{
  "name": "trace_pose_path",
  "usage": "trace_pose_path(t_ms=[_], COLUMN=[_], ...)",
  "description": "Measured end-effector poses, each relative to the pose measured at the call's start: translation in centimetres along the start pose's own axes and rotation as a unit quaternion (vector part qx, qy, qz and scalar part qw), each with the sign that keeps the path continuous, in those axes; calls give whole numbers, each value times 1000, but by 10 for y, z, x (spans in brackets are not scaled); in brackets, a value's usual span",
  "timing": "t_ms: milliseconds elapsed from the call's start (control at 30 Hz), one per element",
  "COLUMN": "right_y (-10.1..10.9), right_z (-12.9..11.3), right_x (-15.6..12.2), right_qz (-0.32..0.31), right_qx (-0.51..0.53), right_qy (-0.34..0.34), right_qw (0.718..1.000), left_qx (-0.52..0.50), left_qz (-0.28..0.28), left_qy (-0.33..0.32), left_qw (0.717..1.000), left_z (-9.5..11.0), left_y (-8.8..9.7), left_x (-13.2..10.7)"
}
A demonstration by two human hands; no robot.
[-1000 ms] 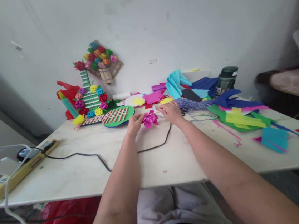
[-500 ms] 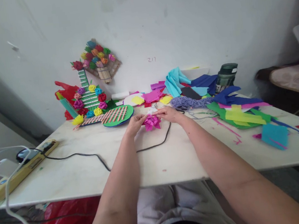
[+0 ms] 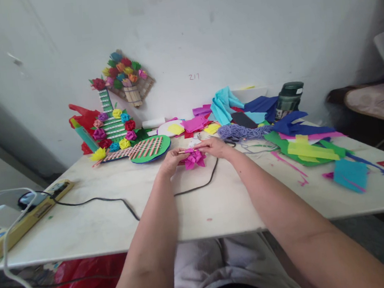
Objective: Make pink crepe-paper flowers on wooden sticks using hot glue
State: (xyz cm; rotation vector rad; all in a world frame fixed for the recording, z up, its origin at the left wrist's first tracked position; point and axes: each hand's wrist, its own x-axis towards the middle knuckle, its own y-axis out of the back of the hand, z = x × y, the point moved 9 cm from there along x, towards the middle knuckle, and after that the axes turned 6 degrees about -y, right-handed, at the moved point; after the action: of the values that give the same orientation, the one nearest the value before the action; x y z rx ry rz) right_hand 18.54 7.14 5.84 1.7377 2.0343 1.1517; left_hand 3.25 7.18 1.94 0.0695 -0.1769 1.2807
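Observation:
A magenta paper flower sits between my two hands, just above the white table. My left hand pinches its left side with closed fingers. My right hand is closed on a thin stick that lies across the top of the flower. Whether the flower touches the table I cannot tell. A black cable runs under both hands.
Finished paper-flower crafts and a green woven disc stand at the back left. Loose coloured paper, purple yarn and a dark green bottle crowd the right. A yellow power strip lies at the left edge.
My right hand came back from the paper pile with a thin stick and closed in on the flower beside my left hand. The flower stayed in my left fingers.

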Motion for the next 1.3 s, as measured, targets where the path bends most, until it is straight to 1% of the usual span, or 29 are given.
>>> trace_pose_path(t_ms=[133,233,400,533,767,967,1133,1200,1300], right_y=[1,2,7,10,16,20,24,25,26], right_z=[0,1,10,12,12,14,17,17,16], right_x=[0,0,-2,-4,-7,-6,-4,-4,-4], right_qz=[-1,-10,-5,-9,-18,-20,-9,-4,1], right_qx=[7,25,48,66,73,21,-27,-36,-50], right_qy=[6,10,-25,-24,-45,-44,-35,-33,-35], right_qw=[1000,1000,998,998,996,999,999,999,998], left_qx=[-6,-5,-12,-24,-39,-41,-59,-65,-69], left_qz=[9,6,12,23,33,14,15,20,43], left_qy=[-8,-15,-16,-17,-13,-9,-2,1,8], left_qw=[1000,1000,1000,999,999,999,998,998,997], left_z=[-1,0,3,3,1,-1,0,0,-1], left_y=[3,3,3,5,8,7,5,5,7], left_x=[1,2,1,1,2,3,2,3,3])
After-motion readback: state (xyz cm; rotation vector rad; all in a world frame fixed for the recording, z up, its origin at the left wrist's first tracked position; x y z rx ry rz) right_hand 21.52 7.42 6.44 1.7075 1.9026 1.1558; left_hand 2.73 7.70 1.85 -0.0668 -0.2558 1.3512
